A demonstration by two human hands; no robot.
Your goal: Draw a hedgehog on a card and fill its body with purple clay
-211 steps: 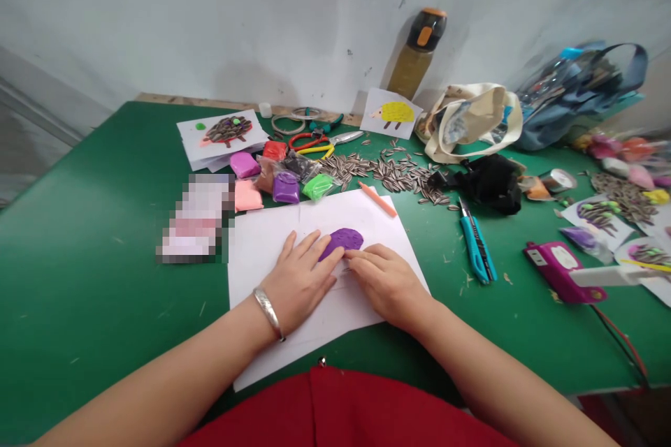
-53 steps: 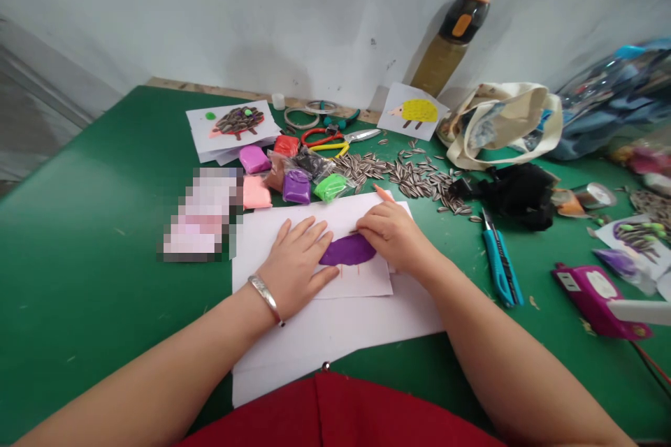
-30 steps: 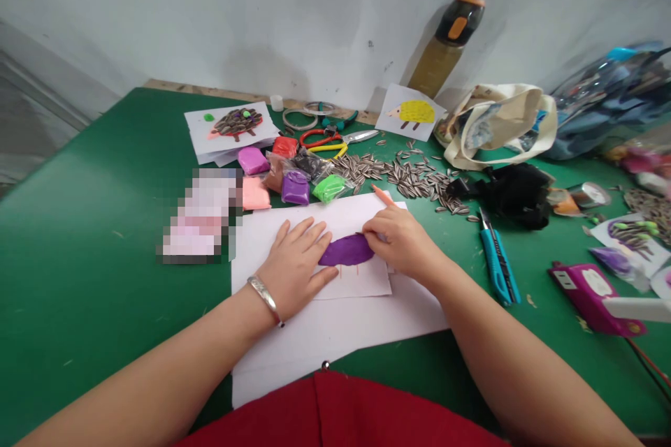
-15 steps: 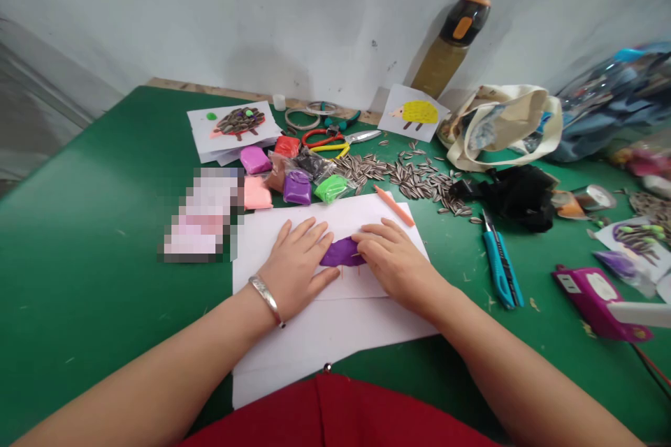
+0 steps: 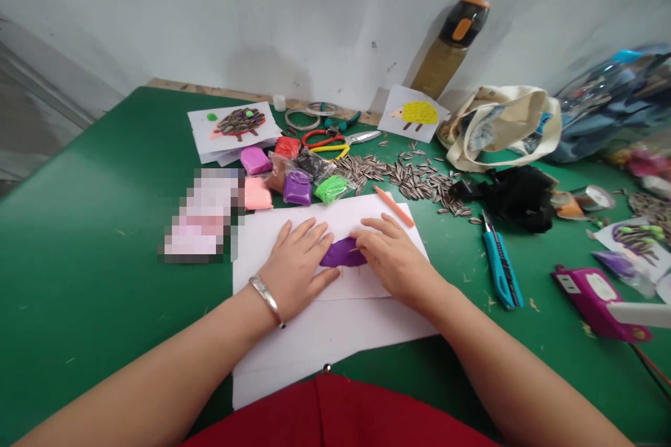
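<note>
A flat patch of purple clay (image 5: 340, 252) lies on white paper (image 5: 293, 363) in front of me, with short orange lines drawn below it. My left hand (image 5: 300, 262) rests flat on the paper, fingers spread, its fingertips and thumb at the clay's left end. At the right end, my right hand (image 5: 391, 255) has its thumb and index finger pinched together. From that pinch a thin pale toothpick (image 5: 355, 249) points left over the clay. Its tip is too small to tell whether it touches. An orange pen (image 5: 394, 206) lies at the paper's upper right.
Bagged clay packs (image 5: 298, 187) and loose sunflower seeds (image 5: 414, 178) lie beyond the paper. Pliers (image 5: 325, 143) sit behind them. To the right are a blue utility knife (image 5: 502, 262), a black bundle (image 5: 524, 199), a cloth bag (image 5: 503, 129) and a magenta device (image 5: 592, 300).
My right hand has shifted slightly, and the toothpick in its pinch lies a little higher over the clay. My left hand has stayed in place.
</note>
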